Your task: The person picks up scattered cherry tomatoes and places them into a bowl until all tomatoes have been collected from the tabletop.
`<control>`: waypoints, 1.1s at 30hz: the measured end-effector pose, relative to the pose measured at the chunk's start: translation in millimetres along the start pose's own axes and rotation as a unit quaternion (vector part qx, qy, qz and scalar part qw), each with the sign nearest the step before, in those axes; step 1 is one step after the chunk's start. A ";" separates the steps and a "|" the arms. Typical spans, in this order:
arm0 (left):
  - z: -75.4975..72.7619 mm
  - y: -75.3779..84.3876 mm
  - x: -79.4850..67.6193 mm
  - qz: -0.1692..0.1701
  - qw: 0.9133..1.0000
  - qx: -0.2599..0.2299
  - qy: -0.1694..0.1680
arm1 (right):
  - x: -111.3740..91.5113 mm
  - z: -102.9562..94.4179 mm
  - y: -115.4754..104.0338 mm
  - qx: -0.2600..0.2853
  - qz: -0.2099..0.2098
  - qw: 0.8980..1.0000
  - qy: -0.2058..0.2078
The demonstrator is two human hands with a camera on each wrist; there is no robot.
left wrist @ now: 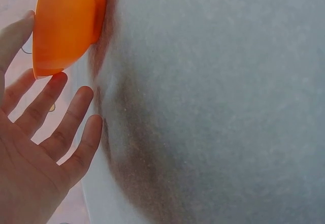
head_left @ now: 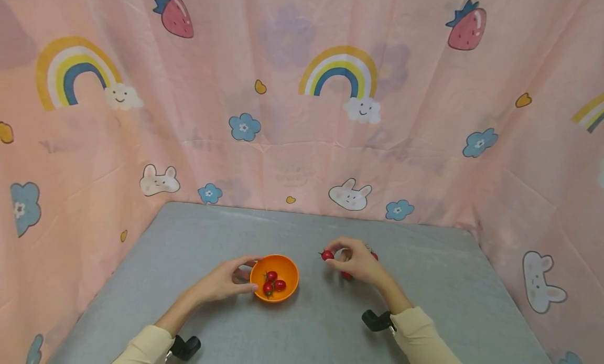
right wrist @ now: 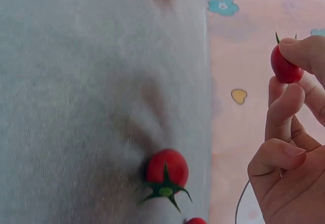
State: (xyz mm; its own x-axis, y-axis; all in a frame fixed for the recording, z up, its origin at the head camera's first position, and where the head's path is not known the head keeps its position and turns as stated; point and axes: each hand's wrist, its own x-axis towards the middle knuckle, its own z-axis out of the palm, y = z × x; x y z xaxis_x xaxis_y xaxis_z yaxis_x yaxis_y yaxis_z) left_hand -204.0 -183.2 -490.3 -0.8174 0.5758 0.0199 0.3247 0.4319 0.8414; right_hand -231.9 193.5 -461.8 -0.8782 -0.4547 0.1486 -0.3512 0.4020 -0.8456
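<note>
An orange bowl [head_left: 293, 290] stands on the table with three cherry tomatoes [head_left: 280, 285] inside. My left hand [head_left: 226, 280] holds the bowl at its left side, thumb toward the near rim and index finger toward the far rim. The left wrist view has the other fingers spread loosely beside the bowl wall [left wrist: 66, 26]. To the bowl's right, my right hand [head_left: 358, 261] pinches a cherry tomato [right wrist: 286, 65] with a green stem, raised over the table. Beneath and behind that hand lie more cherry tomatoes [right wrist: 167, 168], partly hidden by it in the head view.
A grey cloth-like surface covers the table [head_left: 302, 332]. Behind and at both sides hangs a pink printed curtain [head_left: 292, 159] that meets the table's edges. Black wrist mounts [head_left: 376, 320] stick out beside both forearms.
</note>
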 end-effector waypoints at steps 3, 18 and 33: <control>0.0 -0.2 -0.1 -0.002 1.000 0.001 0.002 | 1.4 4.0 -1.1 0.009 -0.001 1.000 -0.004; -0.7 -1.4 0.4 0.002 1.000 0.000 0.002 | 12.3 31.7 -10.7 -0.003 -0.027 0.999 -0.037; -0.2 -0.4 -0.2 0.000 1.000 0.008 0.002 | 21.0 52.5 -20.5 0.012 -0.030 0.995 -0.092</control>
State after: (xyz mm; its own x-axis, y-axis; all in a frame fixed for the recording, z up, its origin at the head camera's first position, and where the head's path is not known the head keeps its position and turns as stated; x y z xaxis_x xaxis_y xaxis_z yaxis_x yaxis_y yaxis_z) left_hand -204.1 -183.6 -490.6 -0.8192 0.5731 0.0214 0.3314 0.4426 0.8332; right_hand -226.1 133.9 -468.3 -0.7807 -0.6159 0.1058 -0.3923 0.3512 -0.8502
